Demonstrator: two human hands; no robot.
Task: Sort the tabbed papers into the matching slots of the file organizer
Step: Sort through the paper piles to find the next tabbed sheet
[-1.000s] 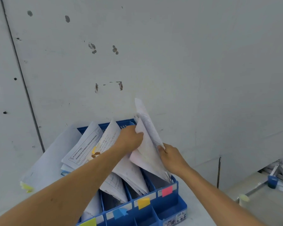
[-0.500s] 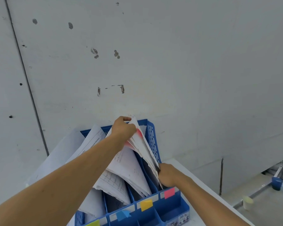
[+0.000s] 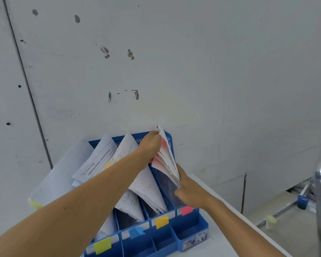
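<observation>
Left grip (image 3: 150, 145) pinches the top corner of the sheaf of white papers with red tabs (image 3: 165, 158). Right grip (image 3: 190, 191) sits against the sheaf's lower front edge, thumb up along it (blurred, can't tell if the fingers close round it). The sheaf stands fanned in the rightmost slot of the blue plastic file organizer (image 3: 193, 232), the one with the red sticky label (image 3: 187, 210), its top poking above the back wall.

My read: it's light and floppy, the sheets slide over each other, and the corners crumple easily. Best held by the paper edges, top plus side, not by the tabs, which would likely peel.

The organizer sits on the white bench (image 3: 219, 247). The neighbouring slots hold other white papers (image 3: 146, 186).
</observation>
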